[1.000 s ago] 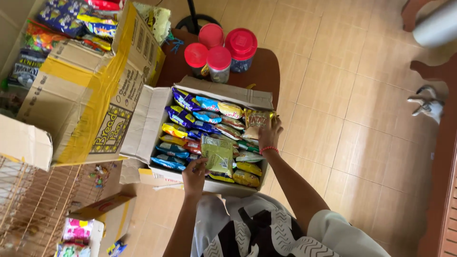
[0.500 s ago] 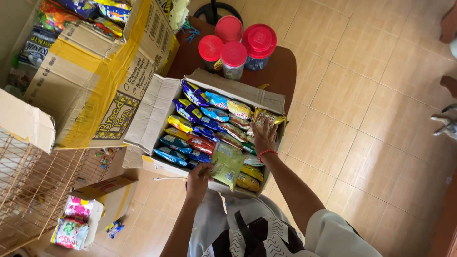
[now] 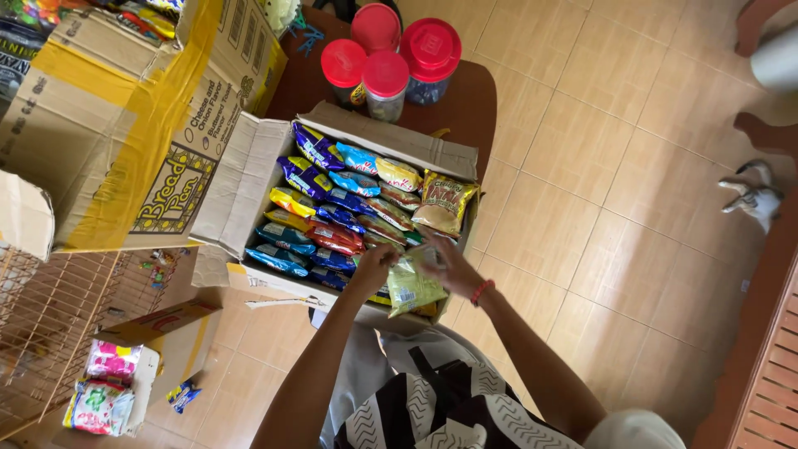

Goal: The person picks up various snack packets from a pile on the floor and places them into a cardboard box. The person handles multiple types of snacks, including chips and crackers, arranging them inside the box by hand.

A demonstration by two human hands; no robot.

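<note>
Left hand [image 3: 376, 264]: its fingers are closing on the left edge of a pale green snack packet [image 3: 410, 285].
Right hand [image 3: 449, 268]: its fingers are gripping the same packet from the 3 o'clock side.
Snack packet: it is being held between both hands, over the near edge of the open cardboard box [image 3: 249, 179].
Box: it is sitting on a dark brown counter [image 3: 474, 100], packed with rows of coloured snack bags.
Jars [image 3: 386, 71]: four red-lidded ones are standing at 12 o'clock of the box.

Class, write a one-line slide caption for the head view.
Both hands, left hand and right hand, hold a yellow-green snack packet over an open cardboard box of snack bags.
</note>
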